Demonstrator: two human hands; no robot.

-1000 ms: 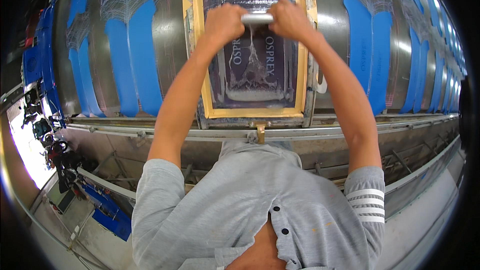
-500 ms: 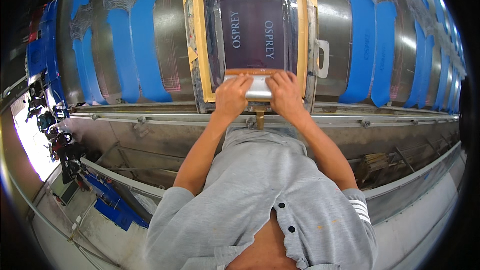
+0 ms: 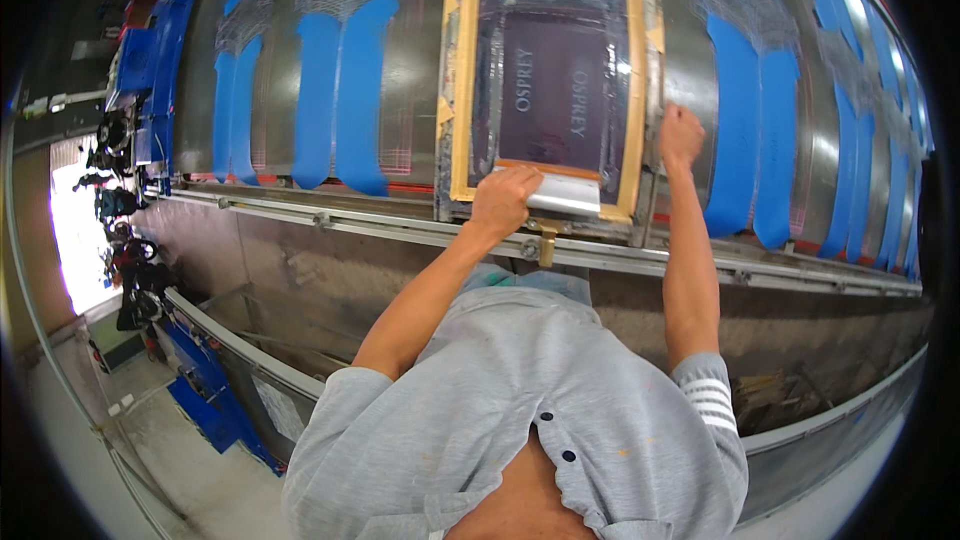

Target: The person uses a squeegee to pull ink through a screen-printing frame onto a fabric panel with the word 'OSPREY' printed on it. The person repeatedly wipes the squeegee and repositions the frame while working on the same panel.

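Observation:
A screen-printing frame (image 3: 448,140) with yellow tape around its inner edge lies across the table in front of me. Its dark mesh (image 3: 550,80) bears two lines of pale lettering. At the near end of the mesh rests a squeegee (image 3: 565,193) with a silver body and an orange blade. My left hand (image 3: 505,202) is closed over the squeegee's left end. Beside the frame's right edge, my right hand (image 3: 683,137) is closed in a fist where the white side handle sits; the fingers hide that handle.
Blue fabric pieces (image 3: 362,90) lie flat on the dark table on both sides, with more blue pieces (image 3: 742,130) to the right. A metal rail (image 3: 400,230) runs along the near edge, with a brass-coloured bracket (image 3: 547,245) by the frame. Blue equipment (image 3: 165,70) stands far left.
My right hand has let go of the squeegee and moved right to the frame's side handle. The left hand stays on the squeegee. The view has shifted, so the frame appears further right.

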